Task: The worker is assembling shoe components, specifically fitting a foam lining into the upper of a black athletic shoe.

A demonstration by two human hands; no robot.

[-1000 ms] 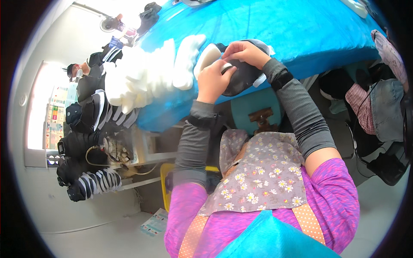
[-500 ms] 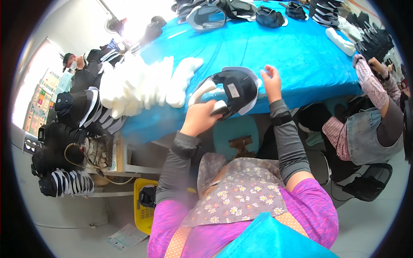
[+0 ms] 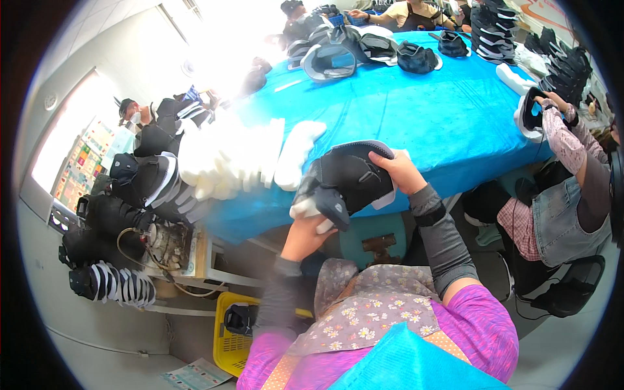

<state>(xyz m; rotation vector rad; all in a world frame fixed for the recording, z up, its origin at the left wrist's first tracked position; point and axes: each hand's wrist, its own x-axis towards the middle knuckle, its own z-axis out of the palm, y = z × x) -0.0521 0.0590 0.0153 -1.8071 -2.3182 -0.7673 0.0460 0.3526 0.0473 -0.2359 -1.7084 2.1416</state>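
A black shoe upper (image 3: pixel 354 175) with a pale edge is held between my two hands at the table's near edge. My left hand (image 3: pixel 304 239) is closed round its heel end, where white padding shows at the opening. At the toe end, my right hand (image 3: pixel 404 171) grips the upper with the thumb on top. Left of it on the table lies a row of white, shoe-shaped soft pieces (image 3: pixel 298 155), its far part washed out by glare.
Blue sheeting covers the table (image 3: pixel 390 107). Black shoe uppers (image 3: pixel 416 58) line its far side, with a tall stack (image 3: pixel 492 36) at the back right. More uppers (image 3: pixel 156 179) hang at left. Below sits a yellow basket (image 3: pixel 224 338). On the right, a co-worker's hands (image 3: pixel 552 101) hold another upper.
My right hand has come down from the air onto the toe end. The shoe upper has been turned over from its inner side to its outer side. The head view has shifted.
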